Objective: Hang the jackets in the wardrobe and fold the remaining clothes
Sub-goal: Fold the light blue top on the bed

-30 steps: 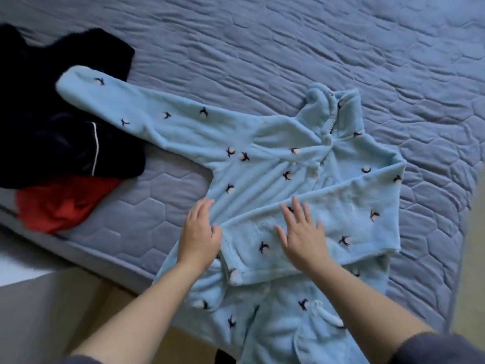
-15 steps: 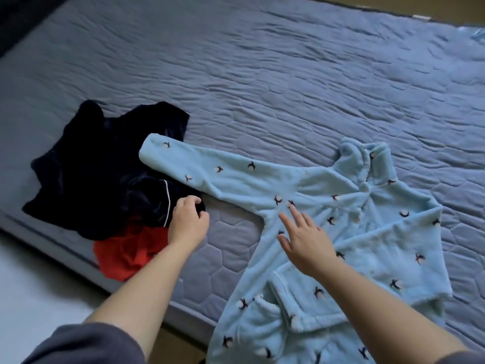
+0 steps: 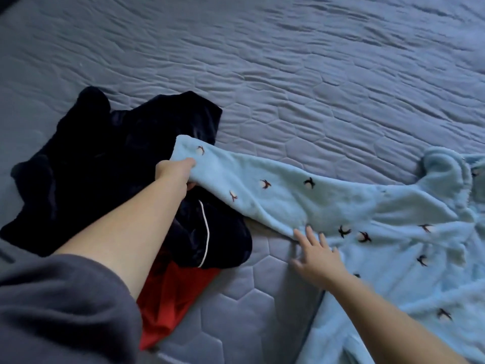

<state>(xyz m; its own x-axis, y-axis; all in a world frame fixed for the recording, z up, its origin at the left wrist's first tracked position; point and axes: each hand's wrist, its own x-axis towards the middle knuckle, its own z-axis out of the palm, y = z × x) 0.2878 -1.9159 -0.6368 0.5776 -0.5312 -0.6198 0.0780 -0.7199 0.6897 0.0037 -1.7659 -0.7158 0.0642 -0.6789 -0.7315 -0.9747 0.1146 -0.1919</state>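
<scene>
Closest to me is the person's grey sweatshirt sleeve point(image 3: 60, 306), pushed up the left forearm, well to the left of the pale blue fleece top point(image 3: 393, 232) that lies spread on the bed. Just past that sleeve, a red garment point(image 3: 173, 298) lies crumpled at the bed's near edge, left of the fleece top and apart from it. The right hand point(image 3: 319, 258) lies flat at the fleece top's near left edge, fingers straight and spread, just where the sleeve joins the body. It grips nothing, and it is a little blurred. The body of the fleece top, dotted with small dark bird shapes, runs off to the right and toward the near edge. Its collar point(image 3: 443, 166) is bunched at the far right. The fleece top's long sleeve point(image 3: 249, 179) stretches out leftward, and the left hand point(image 3: 174, 173) has its fingers curled around the cuff end, holding it raised. Under that cuff and left of the fleece top sits a heap of dark navy clothing point(image 3: 105, 166) with a thin white piping line, its near part lying over the red garment. Beyond the fleece top, the bed's grey-blue quilted cover point(image 3: 288, 74) runs on, rumpled.
</scene>
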